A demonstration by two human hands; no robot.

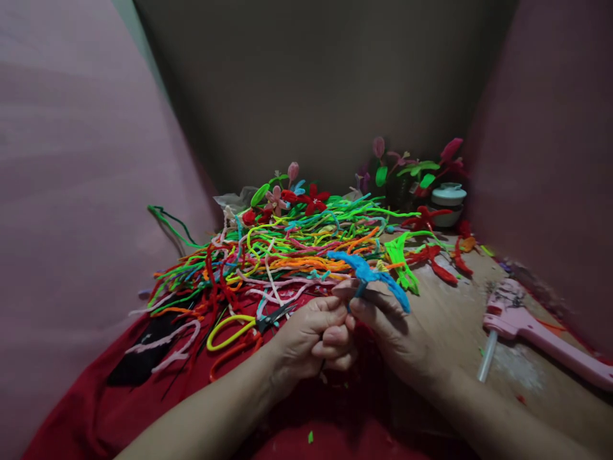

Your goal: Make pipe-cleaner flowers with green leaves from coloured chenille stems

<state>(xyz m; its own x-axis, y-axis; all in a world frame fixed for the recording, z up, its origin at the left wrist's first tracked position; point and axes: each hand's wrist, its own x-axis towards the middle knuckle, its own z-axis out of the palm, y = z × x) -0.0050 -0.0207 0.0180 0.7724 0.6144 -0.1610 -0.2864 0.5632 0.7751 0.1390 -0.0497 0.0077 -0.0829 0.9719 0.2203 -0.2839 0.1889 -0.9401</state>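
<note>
A blue pipe-cleaner flower with drooping petals stands up out of my two hands, in the middle of the view. My left hand is closed, its fingertips pinched around the lower stem. Against the same stem, just below the petals, press the thumb and fingers of my right hand. My palms hide most of the stem's lower end. Left of my left hand lie yellow-and-orange-handled scissors with dark blades. Behind my hands spreads a big heap of coloured pipe cleaners.
A pink hot glue gun lies at the right with a clear glue stick poking out. Green pipe-cleaner leaves and red petal pieces are behind my right hand. Finished flowers and a lidded jar stand at the back.
</note>
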